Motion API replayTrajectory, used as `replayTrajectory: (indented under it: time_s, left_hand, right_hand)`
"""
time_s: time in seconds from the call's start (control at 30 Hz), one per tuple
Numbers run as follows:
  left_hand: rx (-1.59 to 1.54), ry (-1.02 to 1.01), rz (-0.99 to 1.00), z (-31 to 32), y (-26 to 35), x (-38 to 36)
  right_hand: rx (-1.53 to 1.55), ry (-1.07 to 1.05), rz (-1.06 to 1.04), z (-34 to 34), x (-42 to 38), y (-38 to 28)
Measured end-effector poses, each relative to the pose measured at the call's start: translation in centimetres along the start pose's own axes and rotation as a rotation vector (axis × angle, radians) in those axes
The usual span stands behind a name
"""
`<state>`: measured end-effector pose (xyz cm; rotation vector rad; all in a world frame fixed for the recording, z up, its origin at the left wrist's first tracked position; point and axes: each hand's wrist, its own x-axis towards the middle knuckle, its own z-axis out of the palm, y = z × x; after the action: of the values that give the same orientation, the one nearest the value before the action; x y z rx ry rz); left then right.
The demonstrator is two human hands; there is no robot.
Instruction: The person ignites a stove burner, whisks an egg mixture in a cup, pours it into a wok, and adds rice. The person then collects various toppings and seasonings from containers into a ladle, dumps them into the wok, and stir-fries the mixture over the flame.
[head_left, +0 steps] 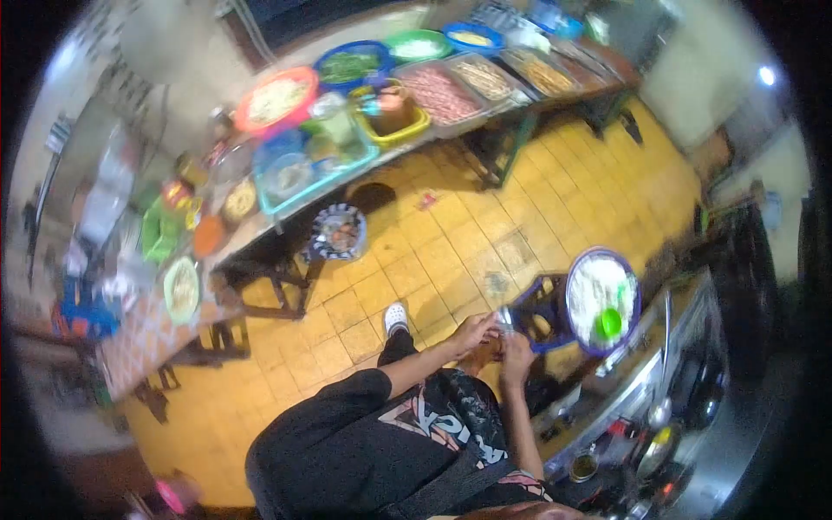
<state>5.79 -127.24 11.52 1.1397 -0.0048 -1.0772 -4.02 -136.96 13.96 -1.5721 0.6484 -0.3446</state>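
Observation:
My left hand (475,334) and my right hand (518,350) are close together in front of my body. The fingers of both are closed around a small, shiny, pale thing (504,318), too blurred to name. Just to the right of my hands is a purple-rimmed basin (569,310) full of white powder (598,284). A green cup (609,323) sits in the powder. A dark crate or stool (539,299) stands between my hands and the basin.
A long table along the wall bears a tray of pink food (440,94), a blue bowl of greens (351,66) and a turquoise basket (322,191). A striped bowl (338,232) is below. A stove with pans (654,451) is at lower right. The floor (347,321) is yellow tile.

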Motion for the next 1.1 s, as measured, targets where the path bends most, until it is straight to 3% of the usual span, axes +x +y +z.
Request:
replayTrajectory:
  time_s: [0.03,0.07,0.1,0.13,0.17,0.23,0.3,0.33,0.4,0.47,0.6,0.67,0.73,0.8,0.87,0.93,0.97,1.0,1.03,1.07,1.1]
  left_hand:
    - [-0.054,0.164,0.162,-0.9,0.6,-0.6]
    - [-0.092,0.221,0.201,-3.4,1.9,-0.6]
    - [-0.117,0.363,0.203,-6.3,2.6,-1.1]
    - [-0.152,0.511,0.193,-8.7,4.1,-3.0]
    - [-0.368,0.569,0.360,-10.8,5.9,-4.3]
    - [-0.499,0.645,0.501,-17.9,9.7,-7.2]
    - [-0.405,0.827,0.379,-26.9,14.2,-10.4]
    - [-0.356,0.871,0.446,-29.6,16.8,-12.3]
    - [-0.565,0.778,0.521,-34.6,21.7,-14.9]
    - [-0.738,0.729,0.585,-43.4,22.4,-13.7]
    - [-1.221,0.845,0.615,-49.3,26.8,-13.2]
    - [-1.331,0.659,0.756,-54.3,24.9,-12.1]
    - [-1.321,0.870,0.671,-55.2,25.6,-11.4]
    - [-1.425,0.813,0.753,-55.3,26.1,-11.5]
    - [-1.633,0.667,0.893,-55.8,26.1,-11.7]
    - [-1.390,0.570,0.864,-59.4,22.9,-11.5]
    - [-1.350,0.846,0.801,-55.7,25.3,-11.3]
    - [-1.291,1.118,0.729,-50.0,28.9,-11.1]
    - [-1.212,1.184,0.733,-46.5,31.0,-10.8]
    - [-1.137,1.249,0.736,-44.5,31.4,-10.6]
    - [-1.062,0.853,0.744,-45.3,28.5,-12.4]
  right_hand:
    - [-0.117,-0.127,-0.153,3.8,1.3,0.6]
    - [-0.227,-0.272,-0.302,7.3,3.0,1.2]
    - [-0.227,-0.352,-0.313,9.7,4.0,-0.2]
    - [-0.196,-0.596,-0.177,12.5,4.5,-1.9]
    - [-0.173,-0.830,-0.026,15.0,4.9,-3.3]
    - [-0.166,-0.933,-0.041,19.2,5.9,-4.9]
    - [-0.289,-1.000,-0.088,22.7,7.5,-4.7]
    - [-0.357,-1.023,-0.151,23.5,8.5,-4.5]
    - [-0.611,-1.012,-0.323,24.9,9.8,-7.2]
    - [-0.667,-1.001,-0.327,25.1,12.2,-7.4]
    - [-0.716,-0.904,-0.270,23.9,18.1,-9.9]
    - [-0.667,-0.784,-0.239,23.6,22.3,-10.5]
    - [-0.566,-0.669,-0.423,23.8,27.9,-10.5]
    - [-0.639,-0.440,-0.597,24.9,33.9,-11.5]
    - [-0.589,-0.353,-0.682,27.1,40.8,-13.5]
    - [-0.569,-0.202,-0.668,29.3,48.7,-12.8]
    - [-0.554,-0.193,-0.666,30.4,52.2,-11.8]
    - [-0.766,-0.199,-0.702,31.4,55.3,-10.6]
    - [-0.983,-0.203,-0.734,32.1,57.5,-10.2]
    - [-1.097,-0.293,-0.502,33.0,57.9,-11.0]
    - [-1.234,-0.325,-0.432,34.1,56.9,-12.9]
